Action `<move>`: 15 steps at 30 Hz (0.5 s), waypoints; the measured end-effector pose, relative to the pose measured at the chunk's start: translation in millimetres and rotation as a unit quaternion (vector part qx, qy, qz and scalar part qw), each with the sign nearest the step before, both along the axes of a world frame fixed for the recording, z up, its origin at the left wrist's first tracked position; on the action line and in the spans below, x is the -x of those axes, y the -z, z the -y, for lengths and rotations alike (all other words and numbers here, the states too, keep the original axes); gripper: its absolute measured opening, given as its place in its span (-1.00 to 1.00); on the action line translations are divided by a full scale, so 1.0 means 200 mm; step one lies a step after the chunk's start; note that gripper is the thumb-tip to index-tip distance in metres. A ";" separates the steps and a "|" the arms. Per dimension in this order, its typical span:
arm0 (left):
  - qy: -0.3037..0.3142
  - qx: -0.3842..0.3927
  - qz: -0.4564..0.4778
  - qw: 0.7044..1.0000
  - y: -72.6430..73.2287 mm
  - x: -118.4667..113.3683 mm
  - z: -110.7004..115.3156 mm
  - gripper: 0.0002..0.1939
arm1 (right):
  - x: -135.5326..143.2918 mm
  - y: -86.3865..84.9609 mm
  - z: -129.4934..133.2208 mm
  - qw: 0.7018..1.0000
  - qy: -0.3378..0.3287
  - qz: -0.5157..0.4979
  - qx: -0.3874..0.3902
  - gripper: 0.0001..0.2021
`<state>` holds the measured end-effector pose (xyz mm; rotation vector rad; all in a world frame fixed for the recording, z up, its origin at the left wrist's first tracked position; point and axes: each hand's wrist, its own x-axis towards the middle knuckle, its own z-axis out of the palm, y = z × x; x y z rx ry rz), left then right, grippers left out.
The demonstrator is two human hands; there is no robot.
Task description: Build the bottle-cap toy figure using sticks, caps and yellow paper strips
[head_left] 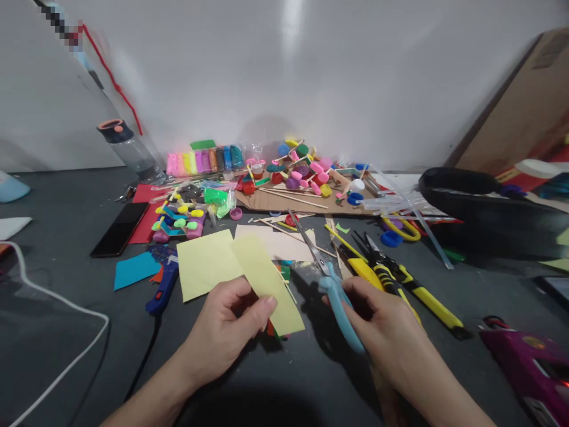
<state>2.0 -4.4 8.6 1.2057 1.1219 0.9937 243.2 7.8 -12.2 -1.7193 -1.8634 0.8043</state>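
My left hand (235, 326) pinches a pale yellow paper strip (271, 279) between thumb and fingers, over the dark table. In my right hand (377, 320) is a pair of scissors (338, 302) with light blue handles, its blades pointing up and away and looking closed. The blade tips are to the right of the strip, apart from it. Beyond my left hand lies a larger pale yellow sheet (207, 261), partly behind the strip. Bits of coloured paper and sticks show beneath the strip, mostly hidden.
A blue glue gun (164, 287) and a black phone (120, 228) lie at left. Yellow-black pliers (427, 302) lie to the right. Several bottle caps and sticks crowd a cardboard piece (284, 204) at the back. A water bottle (133, 154) leans by the wall.
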 end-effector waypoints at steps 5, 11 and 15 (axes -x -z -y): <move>-0.027 0.011 -0.013 1.000 0.01 0.01 0.01 -0.73 | -0.03 0.04 -0.03 0.974 0.020 0.211 -0.082 -0.75; -0.051 0.003 0.026 0.998 -0.02 0.00 0.02 -0.82 | 0.00 0.03 -0.01 0.926 0.002 0.356 -0.128 -0.74; 0.052 0.047 0.010 0.998 -0.04 0.02 0.01 -0.84 | 0.04 -0.06 0.02 0.964 -0.009 0.162 -0.212 -0.74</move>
